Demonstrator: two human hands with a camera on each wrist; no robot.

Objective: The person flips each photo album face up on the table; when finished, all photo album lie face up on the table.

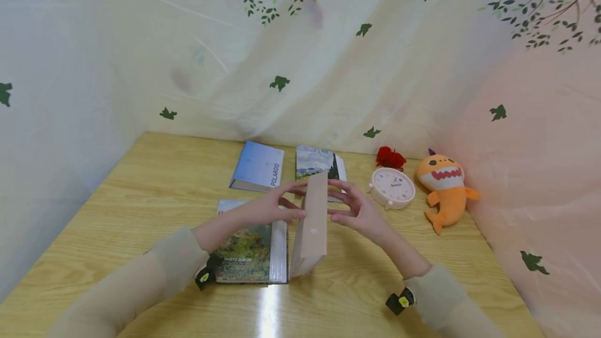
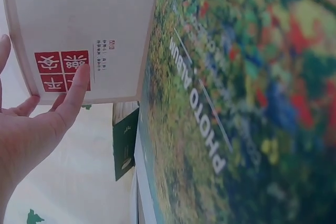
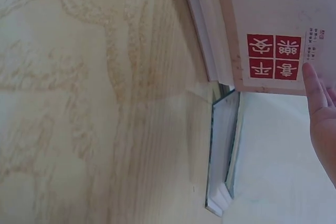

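A beige hardcover book (image 1: 314,218) stands on edge in the middle of the table, between both hands. Its cover (image 2: 118,3) carries red squares with white characters. My left hand (image 1: 277,206) presses the left side, and in the left wrist view its fingers (image 2: 76,94) lie fairly straight on that cover. From the other side my right hand (image 1: 360,214) touches the book with extended fingers (image 3: 315,90). Just left of the book, a photo album (image 1: 249,246) with a painted garden cover lies flat, partly beneath my left forearm.
At the back lie a blue Polaroid album (image 1: 258,166) and a landscape-covered album (image 1: 315,159). On the right are a pale round clock (image 1: 393,188), a red fuzzy item (image 1: 391,157) and an orange shark plush (image 1: 446,192). A leaf-patterned cloth (image 1: 300,103) hangs behind the table.
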